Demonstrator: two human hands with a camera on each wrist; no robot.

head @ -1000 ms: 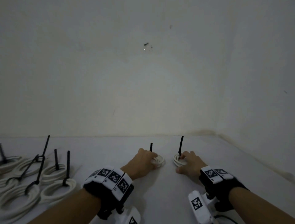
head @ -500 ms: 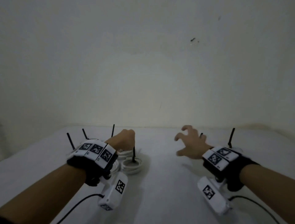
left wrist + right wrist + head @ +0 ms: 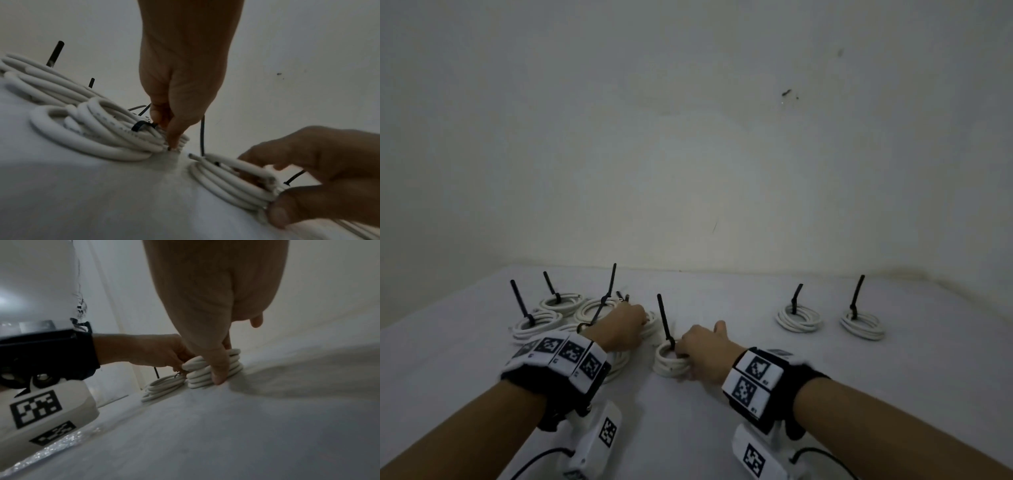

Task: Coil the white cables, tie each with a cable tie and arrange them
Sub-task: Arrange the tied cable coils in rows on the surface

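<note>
The coils (image 3: 671,359) at my fingertips are white, their ties (image 3: 664,318) black. My wristbands (image 3: 558,353) carry black-and-white square codes. The table (image 3: 825,377) under my fingers is pale grey.

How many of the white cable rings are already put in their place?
Two tied coils, one and another, sit apart on the right. The right hand grips a third coil, and the left hand pinches one in the pile. That pile of tied coils looks still to be arranged.
</note>
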